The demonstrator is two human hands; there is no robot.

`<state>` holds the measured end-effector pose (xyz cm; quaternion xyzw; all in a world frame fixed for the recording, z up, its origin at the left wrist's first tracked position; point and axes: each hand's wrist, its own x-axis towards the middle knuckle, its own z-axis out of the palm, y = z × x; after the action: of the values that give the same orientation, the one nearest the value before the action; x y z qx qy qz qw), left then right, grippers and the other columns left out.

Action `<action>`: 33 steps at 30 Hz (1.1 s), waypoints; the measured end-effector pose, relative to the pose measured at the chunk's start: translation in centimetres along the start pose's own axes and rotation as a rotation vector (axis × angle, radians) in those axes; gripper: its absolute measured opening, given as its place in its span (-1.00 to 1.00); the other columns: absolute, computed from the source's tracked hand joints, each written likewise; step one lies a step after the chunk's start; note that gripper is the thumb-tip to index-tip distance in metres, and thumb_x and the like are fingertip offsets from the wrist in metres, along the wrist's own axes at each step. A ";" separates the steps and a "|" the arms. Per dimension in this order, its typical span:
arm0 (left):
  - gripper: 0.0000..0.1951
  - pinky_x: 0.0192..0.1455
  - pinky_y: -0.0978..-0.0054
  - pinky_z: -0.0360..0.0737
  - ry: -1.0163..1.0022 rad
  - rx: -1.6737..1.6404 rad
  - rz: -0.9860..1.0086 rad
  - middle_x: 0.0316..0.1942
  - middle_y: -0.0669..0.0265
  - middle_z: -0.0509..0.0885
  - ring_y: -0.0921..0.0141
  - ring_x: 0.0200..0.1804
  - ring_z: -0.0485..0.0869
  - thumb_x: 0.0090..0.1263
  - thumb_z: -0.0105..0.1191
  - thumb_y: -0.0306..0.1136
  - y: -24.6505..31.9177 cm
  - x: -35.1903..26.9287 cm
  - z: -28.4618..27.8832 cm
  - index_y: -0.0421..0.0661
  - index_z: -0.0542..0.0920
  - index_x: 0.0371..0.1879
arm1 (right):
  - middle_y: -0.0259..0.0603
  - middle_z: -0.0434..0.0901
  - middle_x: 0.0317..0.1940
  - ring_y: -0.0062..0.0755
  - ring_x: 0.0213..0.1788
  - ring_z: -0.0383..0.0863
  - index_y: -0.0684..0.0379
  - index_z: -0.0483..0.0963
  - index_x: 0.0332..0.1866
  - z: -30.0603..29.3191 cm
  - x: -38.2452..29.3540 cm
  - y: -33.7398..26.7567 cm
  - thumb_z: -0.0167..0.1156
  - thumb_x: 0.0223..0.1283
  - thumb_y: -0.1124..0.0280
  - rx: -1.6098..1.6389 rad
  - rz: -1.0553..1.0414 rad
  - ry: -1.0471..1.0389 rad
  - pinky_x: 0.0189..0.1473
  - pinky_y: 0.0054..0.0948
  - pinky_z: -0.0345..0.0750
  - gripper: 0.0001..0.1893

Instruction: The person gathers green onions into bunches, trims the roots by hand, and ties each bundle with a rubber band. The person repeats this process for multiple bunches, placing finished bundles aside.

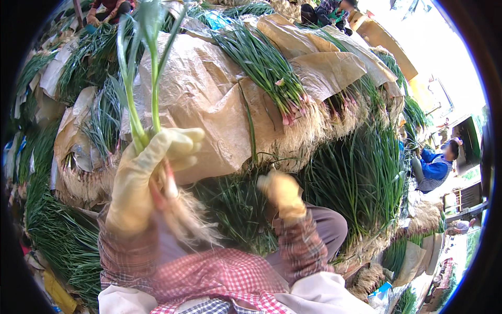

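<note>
My left hand point(155, 172), in a pale rubber glove, is raised at left of centre. It grips a few green garlic stalks point(157, 90) upright, leaves above the fist and pinkish-white bases with long stringy roots point(188, 218) below. My right hand point(283, 192), gloved too and blurred by motion, is curled over my lap near the edge of the brown sheet point(211, 114). Whether anything is in its fingers, I cannot tell. Beyond it on the sheet lies a bundle of green garlic point(266, 66), roots toward the right.
Dense piles of green garlic stand at the right point(357, 176) and lower left point(62, 235). More root-ended bundles point(88, 180) lie under wrapping at left. A person in blue point(435, 165) sits at far right; others point(333, 11) work along the top. My checked apron point(219, 271) covers my lap.
</note>
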<state>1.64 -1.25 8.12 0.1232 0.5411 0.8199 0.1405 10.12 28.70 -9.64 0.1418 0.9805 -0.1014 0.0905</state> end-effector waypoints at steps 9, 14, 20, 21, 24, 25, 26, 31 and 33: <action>-0.60 -0.68 0.70 0.34 -0.184 -0.302 -0.599 -0.67 0.58 0.42 0.68 -0.74 0.31 0.50 -0.01 -0.17 -4.3 4.0 1.1 -0.27 0.52 0.10 | -0.24 0.57 -0.51 -0.33 -0.48 0.62 0.15 0.49 -0.32 -6.9 12.3 0.7 0.24 0.17 0.12 -0.133 0.311 0.638 -0.43 -0.30 0.58 -0.71; -0.72 -0.82 0.65 0.22 -0.097 -0.071 -0.591 -0.54 0.31 0.69 0.62 -0.78 0.36 0.38 0.17 -0.17 -8.8 3.7 2.8 -0.13 0.69 -0.14 | -0.23 0.57 -0.39 -0.35 -0.41 0.60 0.13 0.53 -0.23 -5.4 -0.6 -6.5 0.37 0.07 0.30 0.436 -0.156 0.736 -0.32 -0.37 0.56 -0.77; -0.74 -0.60 0.76 0.34 -0.096 0.099 -0.680 -0.39 0.39 0.71 0.68 -0.61 0.45 0.39 0.17 -0.33 -11.2 3.6 2.5 -0.24 0.66 -0.08 | -0.20 0.59 -0.31 -0.40 -0.29 0.60 0.27 0.54 -0.10 -5.1 -5.2 -8.6 0.36 0.11 0.44 0.731 -0.528 0.501 -0.21 -0.48 0.55 -0.73; -0.74 -0.59 0.76 0.36 -0.122 0.003 -0.661 -0.39 0.38 0.71 0.68 -0.61 0.46 0.39 0.15 -0.34 -11.1 3.5 2.5 -0.26 0.65 -0.06 | -0.21 0.59 -0.31 -0.41 -0.29 0.60 0.28 0.54 -0.09 -5.4 -4.4 -7.9 0.34 0.15 0.44 0.785 -0.628 0.483 -0.21 -0.49 0.55 -0.75; -0.66 -0.49 0.76 0.49 -0.211 -0.199 -0.658 -0.37 0.36 0.67 0.61 -0.54 0.58 0.47 0.04 -0.34 -9.9 2.9 1.7 -0.32 0.53 0.09 | -0.23 0.64 -0.32 -0.48 -0.29 0.61 0.27 0.55 -0.02 -5.9 -1.6 -7.2 -0.06 0.41 -0.11 1.362 0.072 0.025 -0.21 -0.54 0.53 -0.44; -0.64 -0.47 0.75 0.50 -0.249 -0.197 -0.671 -0.37 0.36 0.66 0.59 -0.52 0.59 0.48 0.04 -0.33 -9.5 2.8 1.4 -0.31 0.51 0.12 | -0.18 0.67 -0.32 -0.47 -0.28 0.63 0.28 0.55 -0.05 -6.2 -0.7 -7.1 -0.11 0.40 -0.18 1.431 0.209 -0.172 -0.22 -0.53 0.54 -0.38; -0.66 -0.46 0.75 0.50 -0.263 -0.183 -0.678 -0.36 0.35 0.65 0.58 -0.50 0.60 0.48 0.03 -0.32 -9.4 2.6 1.3 -0.30 0.52 0.11 | -0.15 0.68 -0.34 -0.46 -0.33 0.64 0.28 0.55 -0.06 -5.9 -0.1 -8.1 -0.33 0.37 -0.33 1.597 0.152 -0.469 -0.22 -0.59 0.50 -0.20; -0.76 -0.43 0.72 0.50 -0.155 -0.271 -0.715 -0.34 0.33 0.65 0.51 -0.41 0.63 0.48 0.04 -0.29 -10.6 1.4 0.4 -0.19 0.56 -0.04 | -0.32 0.54 -0.54 -0.66 -0.59 0.44 0.22 0.53 -0.26 -3.9 1.9 -12.7 -0.05 0.48 0.15 2.024 0.056 -0.350 -0.52 -0.63 0.40 -0.64; -0.81 -0.39 0.64 0.54 -0.168 -0.270 -0.689 -0.34 0.31 0.65 0.50 -0.39 0.63 0.46 0.07 -0.31 -11.1 1.3 -0.3 -0.16 0.56 -0.12 | -0.32 0.53 -0.55 -0.63 -0.62 0.45 0.21 0.54 -0.26 -3.0 2.1 -13.5 0.01 0.45 0.29 2.030 0.010 -0.183 -0.55 -0.63 0.43 -0.75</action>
<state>1.44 3.13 -2.10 -0.0190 0.4247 0.7755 0.4668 3.66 17.27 -4.88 0.1476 0.4205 -0.8952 0.0024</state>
